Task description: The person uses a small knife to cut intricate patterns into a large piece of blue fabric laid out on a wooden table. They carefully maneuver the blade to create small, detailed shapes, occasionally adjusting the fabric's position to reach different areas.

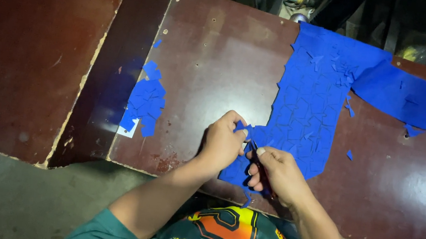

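Sitting at a dark reddish-brown wooden bench [216, 53], both hands busy at the near edge. Left hand [222, 142] pinching a small blue piece, grip closed tight on the near end of a long blue foam sheet scored into little shapes [309, 105]. Right hand [279, 172] just beside it, fingers curled around a thin dark tool [260, 162] (too hidden to say what kind), touching the same sheet. Sheet running from the hands up to the far right corner, draped over the edge there. Pile of small loose blue cut pieces [144, 101] off to the left, well apart from the hands. Second brown board [30, 38] further left.
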